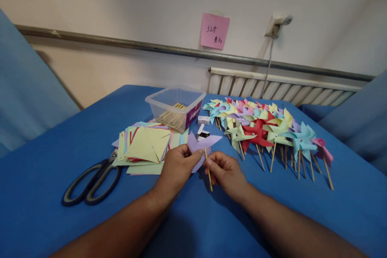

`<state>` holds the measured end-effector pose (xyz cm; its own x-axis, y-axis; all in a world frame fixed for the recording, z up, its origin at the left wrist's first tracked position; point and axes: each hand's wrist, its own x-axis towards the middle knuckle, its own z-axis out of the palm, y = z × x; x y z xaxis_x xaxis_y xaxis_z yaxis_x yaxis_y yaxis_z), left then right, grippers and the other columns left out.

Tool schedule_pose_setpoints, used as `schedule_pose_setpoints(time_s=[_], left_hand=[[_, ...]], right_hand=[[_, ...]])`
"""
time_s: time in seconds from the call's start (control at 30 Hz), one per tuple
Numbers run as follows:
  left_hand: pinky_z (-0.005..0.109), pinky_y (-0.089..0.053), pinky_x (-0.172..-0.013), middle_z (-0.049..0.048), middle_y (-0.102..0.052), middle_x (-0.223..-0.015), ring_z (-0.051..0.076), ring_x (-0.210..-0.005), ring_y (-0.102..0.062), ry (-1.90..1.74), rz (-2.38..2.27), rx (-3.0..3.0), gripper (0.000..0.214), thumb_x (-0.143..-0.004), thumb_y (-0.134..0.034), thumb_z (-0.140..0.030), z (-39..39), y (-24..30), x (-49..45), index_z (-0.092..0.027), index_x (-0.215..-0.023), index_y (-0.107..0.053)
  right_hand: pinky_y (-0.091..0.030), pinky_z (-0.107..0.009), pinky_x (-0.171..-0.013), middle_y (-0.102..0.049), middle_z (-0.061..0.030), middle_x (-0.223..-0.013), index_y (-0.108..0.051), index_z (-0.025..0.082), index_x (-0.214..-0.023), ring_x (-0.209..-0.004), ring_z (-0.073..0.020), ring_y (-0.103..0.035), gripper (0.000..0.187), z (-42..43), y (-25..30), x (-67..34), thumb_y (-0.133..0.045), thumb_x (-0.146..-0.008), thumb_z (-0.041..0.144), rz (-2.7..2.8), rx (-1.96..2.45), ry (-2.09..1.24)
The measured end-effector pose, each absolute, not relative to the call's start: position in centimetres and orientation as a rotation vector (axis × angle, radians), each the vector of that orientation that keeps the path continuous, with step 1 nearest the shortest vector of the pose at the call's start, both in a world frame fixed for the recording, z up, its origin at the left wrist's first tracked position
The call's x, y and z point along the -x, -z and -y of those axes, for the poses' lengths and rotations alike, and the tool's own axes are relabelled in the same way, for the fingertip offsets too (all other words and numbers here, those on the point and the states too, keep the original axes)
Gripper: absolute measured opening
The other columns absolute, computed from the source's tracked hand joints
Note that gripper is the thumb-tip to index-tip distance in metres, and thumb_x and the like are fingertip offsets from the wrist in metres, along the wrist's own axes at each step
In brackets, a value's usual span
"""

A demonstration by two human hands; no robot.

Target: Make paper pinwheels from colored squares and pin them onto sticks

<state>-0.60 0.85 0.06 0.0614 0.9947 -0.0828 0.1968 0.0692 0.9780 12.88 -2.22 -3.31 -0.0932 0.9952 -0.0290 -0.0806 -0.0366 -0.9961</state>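
Note:
A purple paper pinwheel (208, 142) is held over the blue table, pinched in my left hand (180, 164) between thumb and fingers. Against its near side lies a thin wooden stick (209, 175), pointing down toward me. My right hand (225, 172) closes thumb and fingertips on that stick, just below the paper. Whether a pin joins stick and paper is hidden by my fingers. Just beyond the pinwheel, a small open box (203, 134) with dark contents sits on the table, and a small white box (203, 120) lies behind it.
Stacked coloured paper (148, 144) lies left of my hands, beside large dark-handled scissors (90, 183). A clear plastic tub (175, 109) of sticks stands behind the stack. Many finished pinwheels (256, 133) spread across the right of the blue table (99, 129). A radiator (242, 82) lines the wall.

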Motion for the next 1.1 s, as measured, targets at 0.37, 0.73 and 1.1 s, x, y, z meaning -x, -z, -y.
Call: schedule_pose_setpoints(time_s=[0.37, 0.73, 1.1], left_hand=[[0.021, -0.031, -0.042, -0.0009, -0.056, -0.052, 0.009, -0.044, -0.044, -1.008, -1.351, -1.326, 0.027, -0.065, -0.067, -0.039, -0.71, -0.05, 0.50, -0.012, -0.065, -0.063], [0.021, -0.031, -0.042, -0.0014, -0.057, -0.051, 0.009, -0.042, -0.044, -1.022, -1.355, -1.306, 0.028, -0.062, -0.069, -0.040, -0.83, -0.05, 0.53, -0.013, -0.064, -0.063], [0.021, -0.029, -0.042, 0.0000, -0.058, -0.052, 0.011, -0.045, -0.046, -1.021, -1.385, -1.319, 0.032, -0.061, -0.069, -0.043, -1.11, 0.40, 0.63, -0.012, -0.064, -0.064]], right_hand=[[-0.034, -0.019, -0.040, -0.049, 0.0059, -0.046, -0.052, 0.018, -0.067, -0.037, -0.0060, -0.042, 0.032, 2.19, 3.55, -12.94, -0.059, -0.077, 0.048, 1.222, 1.137, -1.331], [-0.034, -0.019, -0.040, -0.050, 0.0057, -0.048, -0.052, 0.018, -0.068, -0.038, -0.0061, -0.042, 0.033, 2.28, 3.53, -12.90, -0.060, -0.077, 0.049, 1.220, 1.132, -1.318], [-0.034, -0.019, -0.040, -0.051, 0.0054, -0.049, -0.052, 0.018, -0.069, -0.039, -0.0058, -0.042, 0.033, 2.21, 3.70, -12.86, -0.061, -0.076, 0.049, 1.210, 1.137, -1.323]])
